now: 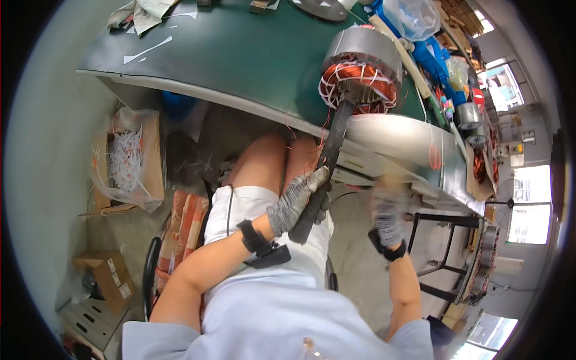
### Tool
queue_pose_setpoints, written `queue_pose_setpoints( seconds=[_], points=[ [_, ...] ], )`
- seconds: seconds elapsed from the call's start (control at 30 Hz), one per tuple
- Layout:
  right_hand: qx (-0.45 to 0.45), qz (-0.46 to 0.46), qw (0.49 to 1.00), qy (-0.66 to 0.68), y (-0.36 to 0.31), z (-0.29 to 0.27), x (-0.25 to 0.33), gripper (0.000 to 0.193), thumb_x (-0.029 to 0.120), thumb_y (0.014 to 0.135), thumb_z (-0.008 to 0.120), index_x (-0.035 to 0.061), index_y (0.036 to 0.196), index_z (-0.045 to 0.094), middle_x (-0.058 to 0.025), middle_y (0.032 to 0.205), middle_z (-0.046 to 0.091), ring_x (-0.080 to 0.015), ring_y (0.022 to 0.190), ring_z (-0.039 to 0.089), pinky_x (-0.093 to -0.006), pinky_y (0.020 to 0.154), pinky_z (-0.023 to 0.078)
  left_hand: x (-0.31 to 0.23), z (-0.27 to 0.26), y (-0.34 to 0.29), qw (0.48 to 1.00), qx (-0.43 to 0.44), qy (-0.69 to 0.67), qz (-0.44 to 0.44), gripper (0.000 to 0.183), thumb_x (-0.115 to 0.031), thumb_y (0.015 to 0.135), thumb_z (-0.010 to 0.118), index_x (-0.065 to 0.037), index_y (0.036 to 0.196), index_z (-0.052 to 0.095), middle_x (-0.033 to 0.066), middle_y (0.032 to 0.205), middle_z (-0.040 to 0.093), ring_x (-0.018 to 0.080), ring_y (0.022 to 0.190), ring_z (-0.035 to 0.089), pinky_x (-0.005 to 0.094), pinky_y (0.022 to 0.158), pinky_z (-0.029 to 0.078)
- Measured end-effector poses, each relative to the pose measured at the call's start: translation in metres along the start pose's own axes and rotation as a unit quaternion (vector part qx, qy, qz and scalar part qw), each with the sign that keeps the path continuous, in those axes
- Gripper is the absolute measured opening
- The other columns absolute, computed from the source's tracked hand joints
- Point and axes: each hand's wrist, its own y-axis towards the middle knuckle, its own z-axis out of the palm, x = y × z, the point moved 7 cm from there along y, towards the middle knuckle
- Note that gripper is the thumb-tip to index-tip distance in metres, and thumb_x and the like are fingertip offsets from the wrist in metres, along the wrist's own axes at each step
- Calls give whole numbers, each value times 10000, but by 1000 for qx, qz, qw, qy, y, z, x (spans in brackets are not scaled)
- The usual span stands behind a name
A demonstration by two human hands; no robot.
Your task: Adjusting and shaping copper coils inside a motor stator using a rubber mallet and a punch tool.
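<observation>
My left hand [298,197], in a grey glove, is closed around a long dark bar [333,141]. The bar slopes up and away from my lap, its far end against the middle of a motor stator [365,47] on the bench. Copper windings [358,81] bound with white cord show at the stator's near end. My right hand [389,210], also gloved, is raised to the right of the bar and apart from it. Motion smears its fingers, and a tan blur above them is too unclear to name.
The green bench [240,60] holds paper scraps [147,50] and a cloth [147,13]. Beside the stator is a pale rounded surface [402,135]. A box of white strips [126,159] stands left below the bench. Further right is a black metal frame [441,258].
</observation>
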Motion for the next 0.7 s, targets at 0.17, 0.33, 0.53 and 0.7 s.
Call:
queue_pose_setpoints(
  seconds=[0.17,0.33,0.53,0.7],
  points=[
    [5,98,393,914,40,50,-57,401,-32,772,514,1,1169,461,-79,993,563,-122,736,558,-219,620,480,-20,-27,-15,991,-44,105,65,356,-443,845,493,-90,864,453,31,546,478,116,407,473,247,391,416],
    [9,18,-209,978,11,60,-2,412,211,838,519,20,1184,400,-110,991,534,-212,759,550,-314,602,489,-24,-28,-15,996,-52,66,12,389,-444,860,463,-56,835,456,69,561,502,133,412,491,252,395,419],
    [281,50,217,933,35,-22,-6,289,133,825,553,26,1082,475,-92,992,559,-199,857,530,-302,762,448,-22,-36,-22,994,-75,63,38,413,-479,852,459,-66,845,435,49,537,492,128,411,503,235,380,414],
    [6,205,308,929,27,19,-31,228,233,816,578,56,949,521,-57,720,565,-163,549,496,-311,490,402,-24,-25,-28,994,-62,82,36,380,-439,853,479,-61,864,443,45,563,496,122,428,505,234,390,423]
  ],
)
